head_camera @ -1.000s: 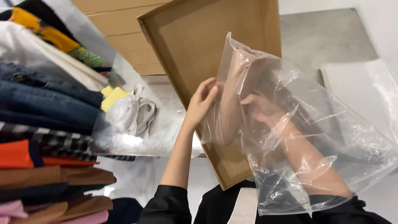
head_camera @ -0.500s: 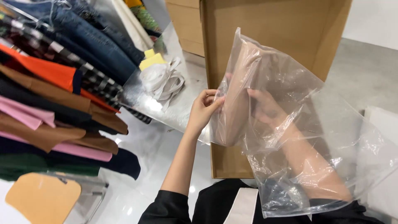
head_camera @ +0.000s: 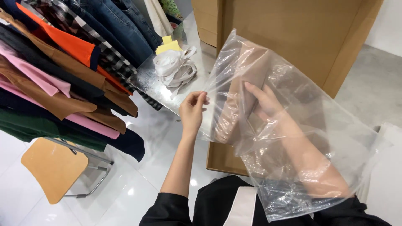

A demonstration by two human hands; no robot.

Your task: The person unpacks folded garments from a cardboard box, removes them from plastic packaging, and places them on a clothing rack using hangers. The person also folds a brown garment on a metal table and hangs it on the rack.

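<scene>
The left hand (head_camera: pixel 192 109) pinches the near edge of the clear plastic bag (head_camera: pixel 318 138) between thumb and fingertips, holding that edge taut; the right hand (head_camera: pixel 264 100) is deep inside the bag, forearm sheathed to the elbow, fingers spread flat against a folded beige garment (head_camera: pixel 238 90) that stands upright within; the bag hangs in mid-air in front of the person's chest, its mouth down by the black sleeves, its closed top edge up against a big cardboard box (head_camera: pixel 301 37); that box crowds right behind the bag, little room there; to the left, a rack of hanging clothes (head_camera: pixel 63 71) presses in, denim, plaid, orange, brown, pink, dark green; between rack and box, a shiny metal tabletop (head_camera: pixel 157 81) carries a tangle of white straps (head_camera: pixel 173 67) and yellow pads (head_camera: pixel 167 44); below the rack, a wooden chair seat (head_camera: pixel 52 167) juts out over the glossy white floor (head_camera: pixel 138 184), which lies open around the left arm.
</scene>
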